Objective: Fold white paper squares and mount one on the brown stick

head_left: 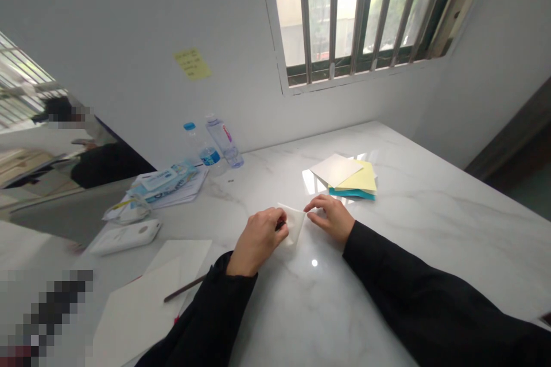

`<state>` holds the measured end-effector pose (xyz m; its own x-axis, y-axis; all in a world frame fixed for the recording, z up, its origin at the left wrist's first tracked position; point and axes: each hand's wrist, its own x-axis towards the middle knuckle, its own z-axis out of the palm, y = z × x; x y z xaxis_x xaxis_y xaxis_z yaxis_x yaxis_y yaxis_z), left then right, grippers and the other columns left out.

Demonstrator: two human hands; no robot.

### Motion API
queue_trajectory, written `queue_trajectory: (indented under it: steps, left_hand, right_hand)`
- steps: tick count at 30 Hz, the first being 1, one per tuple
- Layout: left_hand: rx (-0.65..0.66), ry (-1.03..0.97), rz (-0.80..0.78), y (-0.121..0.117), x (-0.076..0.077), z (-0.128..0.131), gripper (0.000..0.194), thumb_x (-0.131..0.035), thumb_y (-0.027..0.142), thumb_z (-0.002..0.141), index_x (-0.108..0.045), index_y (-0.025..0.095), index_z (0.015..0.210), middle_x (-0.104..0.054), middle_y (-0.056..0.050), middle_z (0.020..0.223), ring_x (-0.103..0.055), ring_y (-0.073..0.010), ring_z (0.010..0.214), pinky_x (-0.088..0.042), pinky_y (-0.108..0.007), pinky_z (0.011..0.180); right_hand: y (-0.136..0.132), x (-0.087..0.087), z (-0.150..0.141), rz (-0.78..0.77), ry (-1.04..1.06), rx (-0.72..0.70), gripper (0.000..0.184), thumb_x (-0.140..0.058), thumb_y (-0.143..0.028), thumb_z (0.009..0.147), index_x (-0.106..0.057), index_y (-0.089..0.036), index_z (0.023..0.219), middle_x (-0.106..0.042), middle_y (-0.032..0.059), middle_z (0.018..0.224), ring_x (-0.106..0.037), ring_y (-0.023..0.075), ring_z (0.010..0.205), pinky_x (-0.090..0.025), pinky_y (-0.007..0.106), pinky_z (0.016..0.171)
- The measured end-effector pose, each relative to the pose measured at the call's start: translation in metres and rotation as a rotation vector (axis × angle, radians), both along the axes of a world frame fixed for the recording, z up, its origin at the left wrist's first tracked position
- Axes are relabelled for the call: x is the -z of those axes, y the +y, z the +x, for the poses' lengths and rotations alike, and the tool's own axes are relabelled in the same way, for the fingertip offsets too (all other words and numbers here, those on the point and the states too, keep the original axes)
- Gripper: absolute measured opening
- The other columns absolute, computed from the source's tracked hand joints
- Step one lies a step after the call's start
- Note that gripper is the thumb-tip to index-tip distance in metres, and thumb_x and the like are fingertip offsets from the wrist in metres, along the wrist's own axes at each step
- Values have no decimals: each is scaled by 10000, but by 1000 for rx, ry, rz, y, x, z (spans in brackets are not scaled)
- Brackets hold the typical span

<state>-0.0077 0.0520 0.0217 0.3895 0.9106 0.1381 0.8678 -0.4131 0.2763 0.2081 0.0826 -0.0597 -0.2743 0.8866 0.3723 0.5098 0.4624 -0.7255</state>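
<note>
A small cream sheet of paper [294, 226], partly folded, is held just above the marble-patterned table [301, 309]. My left hand [263, 236] is closed on its left side, fingers curled, with a small dark spot showing between them. At the paper's upper right corner, my right hand [331, 218] pinches the tip between thumb and forefinger. Beyond my right hand lies a stack of coloured paper: a cream sheet [338, 170] on top, a yellow sheet [364, 178] under it, and a blue sheet [353, 193] at the bottom.
Two plastic bottles, one blue-capped [209, 156] and one clear [224, 140], stand by the wall. Papers with a blue packet [167, 180], a white box [127, 237], loose sheets [142, 304] and a dark stick [185, 288] lie left. A person [101, 152] sits beyond the partition.
</note>
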Motion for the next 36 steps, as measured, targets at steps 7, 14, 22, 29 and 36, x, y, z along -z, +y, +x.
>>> queue_trajectory:
  steps: [7, 14, 22, 29, 36]
  left_hand:
    - [-29, 32, -6, -2, 2, 4, 118, -607, 118, 827, -624, 217, 765, -693, -5, 759, -619, -169, 676, -388, -265, 641]
    - [-53, 40, -11, -2, 4, 4, 116, -592, 127, 832, -637, 219, 778, -704, -4, 751, -632, -174, 670, -378, -269, 638]
    - [-112, 5, -16, -3, -10, -4, 94, -602, 217, 878, -690, 236, 904, -744, 3, 781, -682, -184, 696, -411, -267, 646]
    - [-224, -94, 119, 3, -20, -33, 169, -598, 374, 936, -697, 268, 1023, -753, 19, 816, -705, -192, 719, -481, -296, 718]
    - [-99, 10, 71, 12, 21, -53, 399, -588, 114, 863, -675, 242, 1230, -679, -84, 1301, -630, -283, 1184, -477, -434, 1033]
  right_hand:
    - [1, -1, 1, -23, -41, -14, 181, -687, -109, 820, -789, -214, 928, -696, 38, 905, -608, 169, 793, -464, 293, 765]
    - [0, -3, 1, -36, -65, -19, 170, -690, -109, 818, -789, -206, 915, -696, 34, 877, -606, 170, 788, -462, 293, 767]
    - [0, -3, 1, -51, -76, -18, 185, -677, -80, 807, -788, -196, 900, -702, 39, 861, -611, 174, 784, -465, 304, 771]
    - [-4, -12, -1, -3, -38, -66, 88, -698, -164, 882, -771, -206, 907, -723, 45, 879, -615, 186, 813, -467, 311, 760]
    - [-13, -16, 1, -51, -161, -181, 250, -811, -358, 830, -752, -225, 1032, -723, 51, 912, -614, 212, 820, -488, 357, 796]
